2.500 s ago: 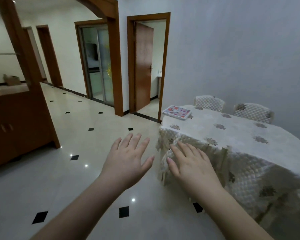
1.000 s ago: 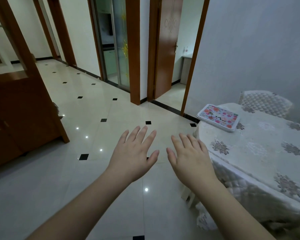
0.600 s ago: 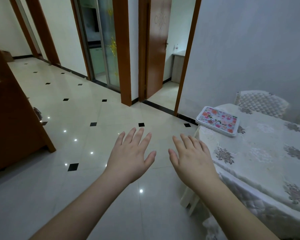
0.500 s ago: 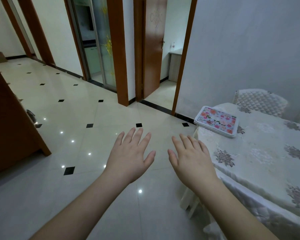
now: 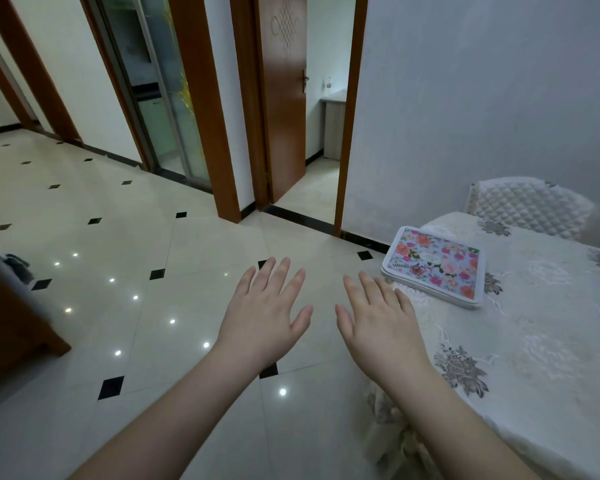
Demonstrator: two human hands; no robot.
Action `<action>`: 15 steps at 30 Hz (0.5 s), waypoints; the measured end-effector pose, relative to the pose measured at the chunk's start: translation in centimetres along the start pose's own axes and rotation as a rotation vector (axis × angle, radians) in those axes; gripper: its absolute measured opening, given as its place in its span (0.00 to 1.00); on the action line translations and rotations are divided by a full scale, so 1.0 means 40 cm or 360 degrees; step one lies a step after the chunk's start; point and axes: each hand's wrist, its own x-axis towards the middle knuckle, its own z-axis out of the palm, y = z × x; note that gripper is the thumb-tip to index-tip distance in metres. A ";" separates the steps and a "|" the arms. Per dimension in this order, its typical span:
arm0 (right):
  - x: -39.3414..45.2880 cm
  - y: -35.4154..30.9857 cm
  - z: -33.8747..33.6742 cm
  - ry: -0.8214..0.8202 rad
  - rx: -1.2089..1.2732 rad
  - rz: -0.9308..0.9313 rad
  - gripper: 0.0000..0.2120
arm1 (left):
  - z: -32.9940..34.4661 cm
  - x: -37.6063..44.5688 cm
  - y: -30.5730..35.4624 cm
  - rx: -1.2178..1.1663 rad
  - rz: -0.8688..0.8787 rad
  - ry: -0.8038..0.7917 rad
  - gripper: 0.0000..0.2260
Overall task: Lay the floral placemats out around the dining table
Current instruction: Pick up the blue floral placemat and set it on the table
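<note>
placemats [image 5: 434, 266] sit stacked at the near corner of the cloth-covered surface [image 5: 534, 341], none laid out yet, so we judge we are on the approach to pick them up. next we need to reach forward and right to lift the stack; our left hand [image 5: 262, 313] and right hand [image 5: 381, 327] hover flat, fingers spread, holding nothing.

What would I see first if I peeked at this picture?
Two bare hands, left and right, stretched out flat in the middle, holding nothing. To their right, a bright stack of flowery placemats sits at the near corner of the table, which wears a white cloth.
</note>
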 end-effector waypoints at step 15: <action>0.403 -0.013 0.124 -0.0075 0.0039 0.0199 0.28 | 0.148 0.458 -0.170 -0.0043 0.0251 0.0052 0.36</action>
